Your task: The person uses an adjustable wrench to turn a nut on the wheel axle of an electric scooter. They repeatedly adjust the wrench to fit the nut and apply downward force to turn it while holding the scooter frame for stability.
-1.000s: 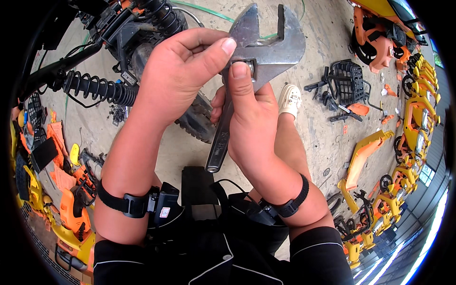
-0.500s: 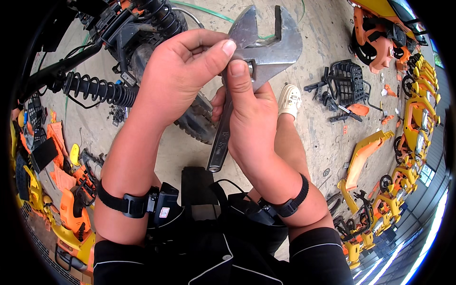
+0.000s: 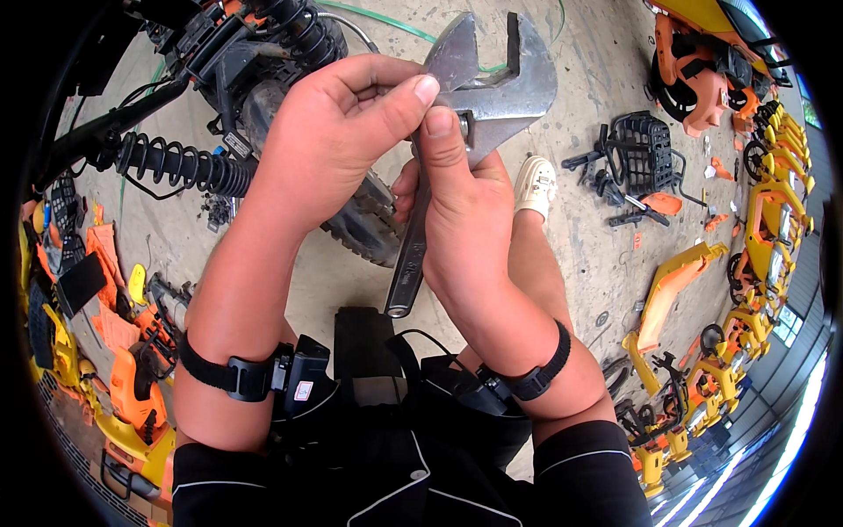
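Observation:
A large steel adjustable wrench (image 3: 518, 92) is held up in front of me, jaws pointing away and apart. My left hand (image 3: 320, 140) pinches the edge of its movable jaw between thumb and bent fingers. Around the upper handle, just below the head, my right hand (image 3: 470, 211) is wrapped, its thumb lying near the adjusting screw. The dark handle slants down below the right hand, and its holed end is bare. Part of the screw is hidden behind my thumbs.
A partly stripped vehicle with a coil-spring shock absorber (image 3: 184, 165) and a knobbly tyre (image 3: 364, 224) stands at the left. Black racks (image 3: 645, 154) and an orange-yellow panel (image 3: 672, 294) lie on the floor at right. Yellow scooters (image 3: 773, 220) line the right side; orange parts (image 3: 136, 386) lie left.
The wrench head has shifted very slightly left and down. Both hands keep the same grip in almost the same place.

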{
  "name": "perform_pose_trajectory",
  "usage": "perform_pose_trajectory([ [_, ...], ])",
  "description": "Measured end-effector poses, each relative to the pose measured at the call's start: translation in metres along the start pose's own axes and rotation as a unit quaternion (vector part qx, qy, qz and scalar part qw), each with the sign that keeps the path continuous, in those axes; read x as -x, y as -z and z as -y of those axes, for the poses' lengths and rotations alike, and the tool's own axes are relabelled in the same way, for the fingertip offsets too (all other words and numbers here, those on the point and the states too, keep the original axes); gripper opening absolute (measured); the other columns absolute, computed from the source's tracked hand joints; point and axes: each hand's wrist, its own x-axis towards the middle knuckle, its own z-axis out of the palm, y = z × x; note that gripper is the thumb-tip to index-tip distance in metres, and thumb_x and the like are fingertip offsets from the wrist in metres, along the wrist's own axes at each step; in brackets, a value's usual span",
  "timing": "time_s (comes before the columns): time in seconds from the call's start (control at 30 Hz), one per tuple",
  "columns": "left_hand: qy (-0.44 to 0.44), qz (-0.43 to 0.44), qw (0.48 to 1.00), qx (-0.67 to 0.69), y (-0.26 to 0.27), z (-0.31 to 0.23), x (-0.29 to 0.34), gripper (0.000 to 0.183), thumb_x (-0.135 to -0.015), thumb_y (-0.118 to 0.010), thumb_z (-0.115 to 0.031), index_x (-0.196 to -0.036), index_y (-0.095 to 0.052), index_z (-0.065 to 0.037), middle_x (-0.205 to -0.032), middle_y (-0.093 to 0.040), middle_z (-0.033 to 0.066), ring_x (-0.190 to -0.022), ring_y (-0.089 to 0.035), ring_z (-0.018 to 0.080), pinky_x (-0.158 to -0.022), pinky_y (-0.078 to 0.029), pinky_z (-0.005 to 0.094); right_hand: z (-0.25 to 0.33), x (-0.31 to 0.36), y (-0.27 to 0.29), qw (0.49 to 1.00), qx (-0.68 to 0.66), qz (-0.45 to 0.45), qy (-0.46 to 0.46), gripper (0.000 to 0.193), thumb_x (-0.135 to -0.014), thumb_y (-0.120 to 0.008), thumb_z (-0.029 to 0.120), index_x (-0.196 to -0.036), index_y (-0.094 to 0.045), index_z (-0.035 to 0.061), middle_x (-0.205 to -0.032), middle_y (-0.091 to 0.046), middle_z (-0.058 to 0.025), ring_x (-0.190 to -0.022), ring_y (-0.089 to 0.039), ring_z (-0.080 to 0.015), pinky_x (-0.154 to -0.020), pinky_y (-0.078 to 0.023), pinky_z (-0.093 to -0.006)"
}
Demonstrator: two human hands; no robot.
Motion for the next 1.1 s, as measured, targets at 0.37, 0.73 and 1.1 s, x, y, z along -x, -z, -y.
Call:
perform_pose_trajectory([
  [0.37,0.003,-0.007,1.000,-0.017,-0.0028,-0.0002,-0.0026,0.031,-0.094,-0.070,-0.020,-0.111,-0.066,0.006,-0.097,-0.070,0.0088,-0.090,-0.064,0.0126,-0.083,-0.051,0.0271,0.0048,-0.0017,0.0017,1.000,0.012,-0.002,-0.015,0.043,-0.094,-0.066,0.046,-0.101,-0.060,0.0040,-0.065,-0.057,-0.0025,-0.055,-0.053,-0.0107,-0.050,-0.044,-0.0240],
  [0.73,0.008,-0.004,1.000,-0.016,-0.0057,0.0049,-0.0050,0.032,-0.094,-0.070,-0.022,-0.110,-0.066,0.006,-0.096,-0.069,0.0079,-0.089,-0.063,0.0120,-0.083,-0.050,0.0270,0.0056,-0.0027,0.0052,1.000,0.014,-0.013,-0.018,0.044,-0.094,-0.067,0.047,-0.099,-0.059,0.0034,-0.065,-0.058,-0.0035,-0.053,-0.053,-0.0118,-0.050,-0.044,-0.0247],
  [1.1,0.022,-0.017,0.999,-0.038,-0.0082,0.0078,-0.0046,0.034,-0.094,-0.069,-0.025,-0.110,-0.067,0.005,-0.095,-0.069,0.0070,-0.089,-0.062,0.0113,-0.082,-0.050,0.0264,-0.0021,0.0001,0.0093,1.000,-0.001,0.007,-0.005,0.043,-0.093,-0.068,0.046,-0.099,-0.058,0.0046,-0.072,-0.059,-0.0030,-0.059,-0.055,-0.0112,-0.053,-0.046,-0.0254],
])
